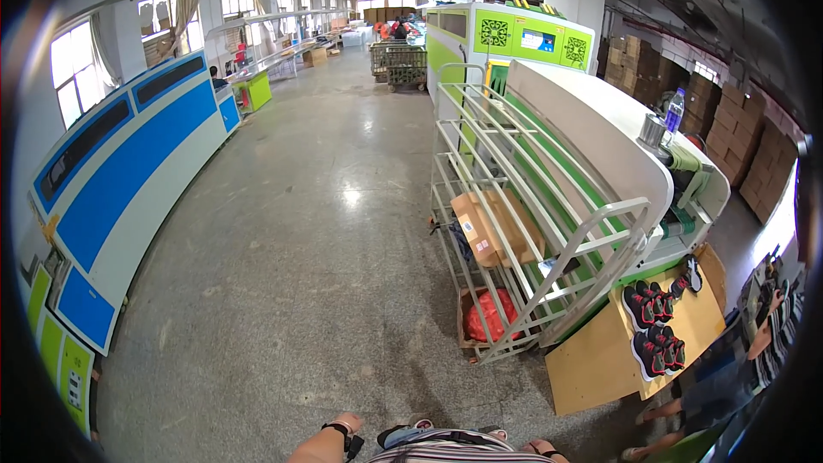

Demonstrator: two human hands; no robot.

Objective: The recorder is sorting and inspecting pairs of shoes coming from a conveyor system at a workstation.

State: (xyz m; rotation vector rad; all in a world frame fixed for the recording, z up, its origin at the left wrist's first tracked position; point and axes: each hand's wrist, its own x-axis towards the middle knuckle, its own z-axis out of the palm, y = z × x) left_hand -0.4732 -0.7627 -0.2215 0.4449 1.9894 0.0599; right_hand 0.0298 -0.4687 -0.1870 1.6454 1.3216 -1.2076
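Note:
My left hand hangs low at the bottom edge, a dark band round its wrist, beside my striped top. Its fingers are too foreshortened to read. My right hand shows only in part at the same edge, on the other side of the top, and its fingers are mostly hidden. No object is visible in either hand. Nearest on the right are a pale metal rack and a tan board bearing several black shoes with red trim.
The rack holds a cardboard box and a red bag lower down. A blue-and-white machine lines the left. A green-and-white machine and wheeled cage carts stand ahead. Another person is at the lower right.

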